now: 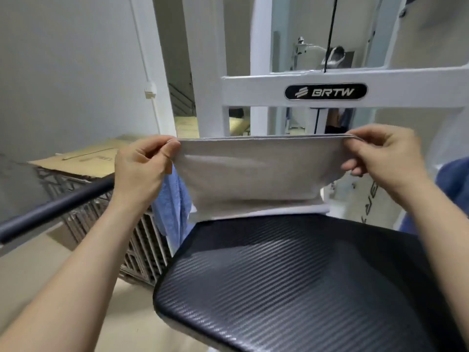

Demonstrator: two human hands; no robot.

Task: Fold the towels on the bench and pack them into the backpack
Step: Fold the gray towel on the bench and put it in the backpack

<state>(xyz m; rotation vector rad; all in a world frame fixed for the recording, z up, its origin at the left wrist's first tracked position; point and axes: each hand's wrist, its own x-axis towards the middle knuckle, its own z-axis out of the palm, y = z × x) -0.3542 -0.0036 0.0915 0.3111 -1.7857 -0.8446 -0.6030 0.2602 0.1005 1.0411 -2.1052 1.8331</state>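
A grey towel (pixel 256 171), doubled over, hangs stretched in the air above the far end of the black padded bench (pixel 291 275). My left hand (pixel 142 168) pinches its upper left corner. My right hand (pixel 380 156) pinches the upper right corner. The towel's lower edge droops onto the bench's far edge. A blue towel (pixel 172 201) hangs down just behind my left hand, left of the bench. No backpack shows in this view.
A white gym machine frame (pixel 330 91) stands right behind the bench. A dark padded bar (pixel 55 209) crosses at the left. A metal crate (pixel 106 214) with cardboard (pixel 83 158) on top sits on the floor to the left. Something blue (pixel 454 179) lies at the right edge.
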